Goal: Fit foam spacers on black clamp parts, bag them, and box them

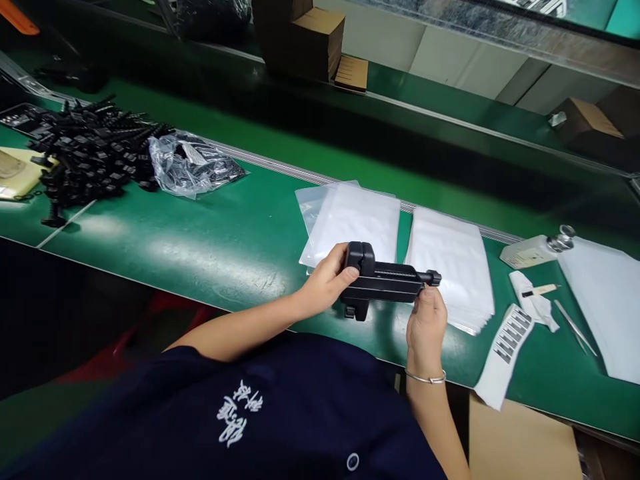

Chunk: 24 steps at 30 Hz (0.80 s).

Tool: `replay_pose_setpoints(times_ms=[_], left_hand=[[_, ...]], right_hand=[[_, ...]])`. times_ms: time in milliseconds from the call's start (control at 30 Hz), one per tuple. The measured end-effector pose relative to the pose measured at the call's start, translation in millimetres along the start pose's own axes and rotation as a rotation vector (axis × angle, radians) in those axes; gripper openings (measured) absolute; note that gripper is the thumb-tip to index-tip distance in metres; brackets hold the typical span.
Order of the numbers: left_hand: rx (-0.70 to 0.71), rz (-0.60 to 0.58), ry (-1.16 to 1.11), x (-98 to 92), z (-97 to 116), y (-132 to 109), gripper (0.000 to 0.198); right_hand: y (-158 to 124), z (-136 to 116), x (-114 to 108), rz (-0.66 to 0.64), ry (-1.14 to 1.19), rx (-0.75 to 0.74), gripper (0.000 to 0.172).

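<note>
Above the green workbench [210,247], I hold a black plastic clamp-style holder [385,283] with both hands. It lies almost level, with a blocky jaw end at the left and a small knob on a thin stem at the right. My left hand [325,283] is closed around the jaw end, its thumb on top. My right hand [427,317] pinches the lower edge at the right end, near the knob; its fingertips are partly hidden. Behind the holder, two stacks of clear plastic bags, a left stack [360,220] and a right stack [447,260], lie on the bench.
At the left lie a heap of black parts [95,150] and a bag of black parts [195,163]. On the right are a pump bottle [530,252], a label strip [510,343], a pen-like tool [543,290], tweezers [575,327] and white sheets [607,293]. A raised ledge runs behind.
</note>
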<state>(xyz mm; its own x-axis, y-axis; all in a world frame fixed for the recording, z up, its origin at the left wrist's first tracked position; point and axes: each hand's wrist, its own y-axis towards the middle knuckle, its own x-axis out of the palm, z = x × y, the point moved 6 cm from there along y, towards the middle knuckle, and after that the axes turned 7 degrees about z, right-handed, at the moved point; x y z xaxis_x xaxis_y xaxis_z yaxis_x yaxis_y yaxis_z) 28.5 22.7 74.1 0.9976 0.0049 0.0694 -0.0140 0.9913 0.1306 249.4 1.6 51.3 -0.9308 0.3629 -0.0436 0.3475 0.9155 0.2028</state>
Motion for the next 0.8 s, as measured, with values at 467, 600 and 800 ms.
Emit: replay_pose_setpoints(times_ms=[467, 600, 800], left_hand=[[-0.064, 0.057, -0.021, -4.6, -11, 5, 0.062], [-0.046, 0.076, -0.048, -5.5, -13, 1, 0.065], [-0.245, 0.247, -0.339, -14.6, -31, 18, 0.057]], right_hand=[[0, 17, -2, -0.096, -0.034, 0.046, 0.036], [2, 16, -4, -0.052, -0.049, 0.028, 0.032], [-12, -10, 13, -0.204, -0.144, -0.139, 0.044]])
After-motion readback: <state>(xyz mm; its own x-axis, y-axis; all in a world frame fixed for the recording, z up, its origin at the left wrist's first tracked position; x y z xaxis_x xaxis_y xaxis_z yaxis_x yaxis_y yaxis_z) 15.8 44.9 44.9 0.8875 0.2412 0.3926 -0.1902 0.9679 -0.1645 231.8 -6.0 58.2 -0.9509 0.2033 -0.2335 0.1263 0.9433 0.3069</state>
